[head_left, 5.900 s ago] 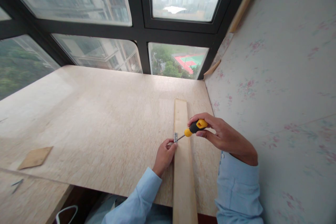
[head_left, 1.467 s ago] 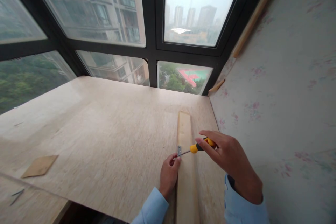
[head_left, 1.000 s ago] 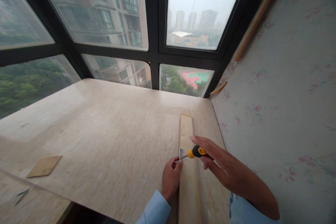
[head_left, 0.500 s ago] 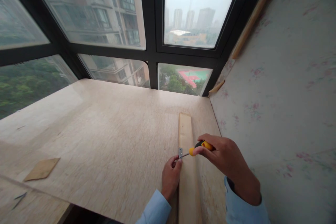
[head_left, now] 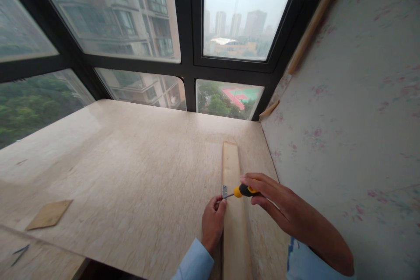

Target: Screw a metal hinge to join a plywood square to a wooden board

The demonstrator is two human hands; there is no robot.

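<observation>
In the head view, my left hand (head_left: 213,222) is pinching the metal bracket (head_left: 225,190) at the left edge of the wooden plank (head_left: 235,236), rightward on the counter (head_left: 147,162). My right hand (head_left: 275,205) is gripping the screwdriver (head_left: 244,190), seemingly screwing; another turn is needing a steady tip.

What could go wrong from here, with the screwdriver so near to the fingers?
The screwdriver appears slanted against the small metal plate, so its tip might slip and jab the left hand right beside it. The plate also sits at the edge of the wooden board, so it may shift under pressure.
</observation>
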